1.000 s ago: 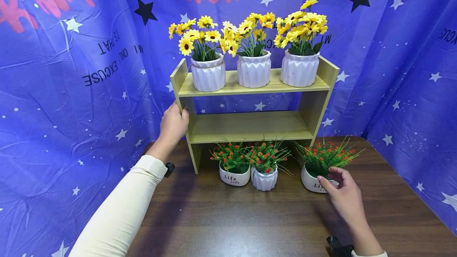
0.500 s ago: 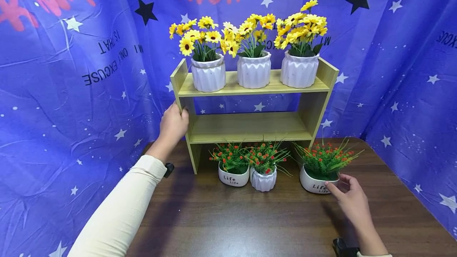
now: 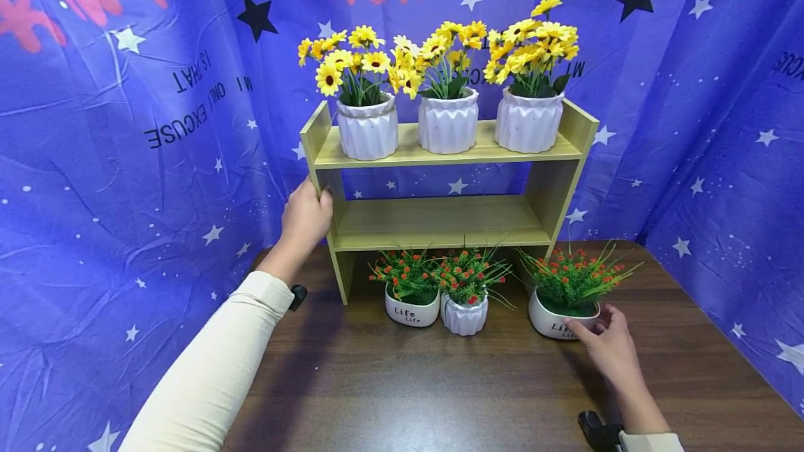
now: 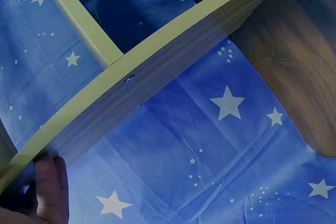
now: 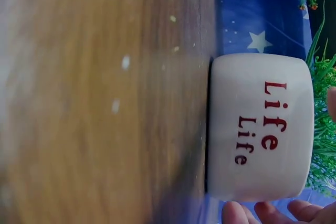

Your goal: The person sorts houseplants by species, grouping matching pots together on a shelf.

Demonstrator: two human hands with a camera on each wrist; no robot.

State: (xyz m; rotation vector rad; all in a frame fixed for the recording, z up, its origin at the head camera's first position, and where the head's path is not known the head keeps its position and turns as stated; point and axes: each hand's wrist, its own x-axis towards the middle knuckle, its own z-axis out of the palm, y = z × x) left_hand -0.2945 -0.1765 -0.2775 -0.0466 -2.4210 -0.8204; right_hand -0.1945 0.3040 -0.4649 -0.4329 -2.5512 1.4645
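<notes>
My left hand (image 3: pixel 306 216) grips the left side panel of a light wooden shelf (image 3: pixel 442 218) at mid height. In the left wrist view, its fingers (image 4: pixel 48 187) lie against the panel's outer face. My right hand (image 3: pixel 611 349) holds the right end of a white oval flowerpot (image 3: pixel 548 314) marked "Life", planted with red flowers and grass. The thumb is at the front near the rim and the fingers are at the end wall. The pot stands on the table. In the right wrist view, fingertips (image 5: pixel 265 212) sit right at the pot's end.
Three white fluted pots of yellow flowers (image 3: pixel 448 124) stand on the top shelf. At the shelf's foot are another oval "Life" pot (image 3: pixel 411 311) and a small fluted pot (image 3: pixel 465 316), both red-flowered. A blue starry curtain (image 3: pixel 125 180) surrounds the brown table (image 3: pixel 440 389).
My right hand has moved from over the pot's front to its right end and closed in on it. The left hand stays on the shelf panel; the pots have not visibly moved.
</notes>
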